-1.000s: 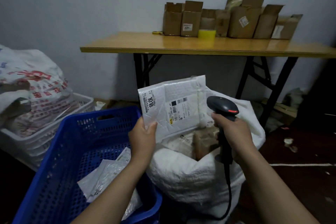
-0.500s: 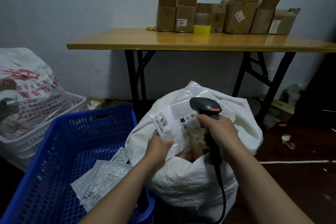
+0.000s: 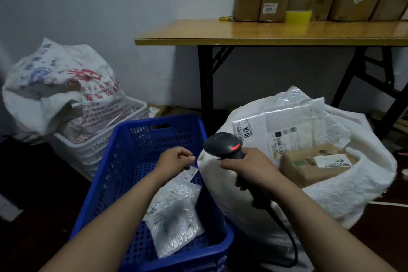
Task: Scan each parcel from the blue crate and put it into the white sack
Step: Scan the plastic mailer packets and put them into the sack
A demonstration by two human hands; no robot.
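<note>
The blue crate (image 3: pixel 141 139) stands in front of me with a few clear bubble-wrap parcels (image 3: pixel 174 216) on its floor. My left hand (image 3: pixel 175 160) hovers over them with loosely curled fingers, just above a parcel's label corner, and holds nothing I can see. To the right, my right hand (image 3: pixel 251 169) grips the black scanner (image 3: pixel 223 147), whose head points left toward the crate. The white sack (image 3: pixel 353 187) sits to the right of the crate, open at the top. A white parcel marked 1018 (image 3: pixel 287 126) lies in it, beside a cardboard box (image 3: pixel 313 165).
At the left, a stack of white baskets (image 3: pixel 88 150) carries a printed sack (image 3: pixel 66 95). A wooden folding table (image 3: pixel 265 31) behind the sack bears several cardboard boxes (image 3: pixel 276 0) and a yellow tape roll (image 3: pixel 298 16). The scanner's cable trails down in front of the sack.
My left hand laid the 1018 parcel in the white sack, let go and moved left over the blue crate. The view turned left and the scanner swung toward the crate.
</note>
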